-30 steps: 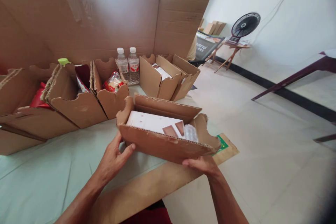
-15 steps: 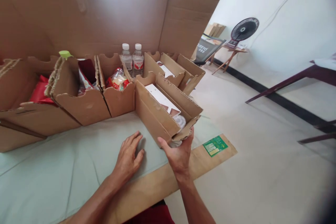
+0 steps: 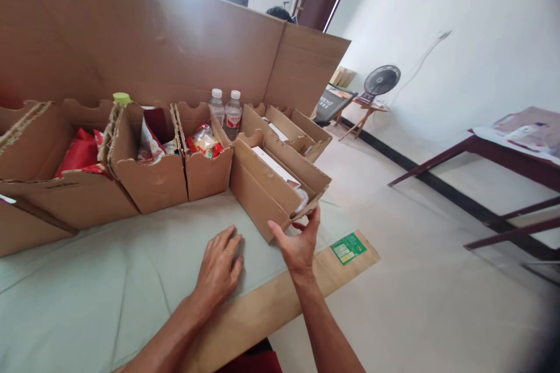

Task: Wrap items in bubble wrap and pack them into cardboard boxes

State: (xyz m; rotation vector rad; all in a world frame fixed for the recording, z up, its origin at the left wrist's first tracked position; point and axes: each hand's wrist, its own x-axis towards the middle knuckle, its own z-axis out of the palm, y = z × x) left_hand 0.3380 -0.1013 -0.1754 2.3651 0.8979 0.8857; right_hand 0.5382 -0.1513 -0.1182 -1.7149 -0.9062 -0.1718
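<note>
A cardboard tray box (image 3: 258, 198) with white packets inside stands on the pale green table cover (image 3: 109, 285), end-on to me, beside a row of similar boxes. My right hand (image 3: 297, 242) grips the box's near end, thumb on one side and fingers on the other. My left hand (image 3: 219, 268) lies flat on the cover just left of the box, fingers stretched out, holding nothing.
Other cardboard boxes (image 3: 149, 175) hold red packets and snacks. Two water bottles (image 3: 225, 111) stand behind them. A tall cardboard sheet (image 3: 175, 46) walls the back. A green label (image 3: 347, 247) lies on the table's cardboard edge. A fan (image 3: 380, 80) and dark table (image 3: 481, 151) stand to the right.
The box was turned from broadside to end-on and pushed against the row. My left hand let go and now rests flat on the cover; my right hand stays on the near end.
</note>
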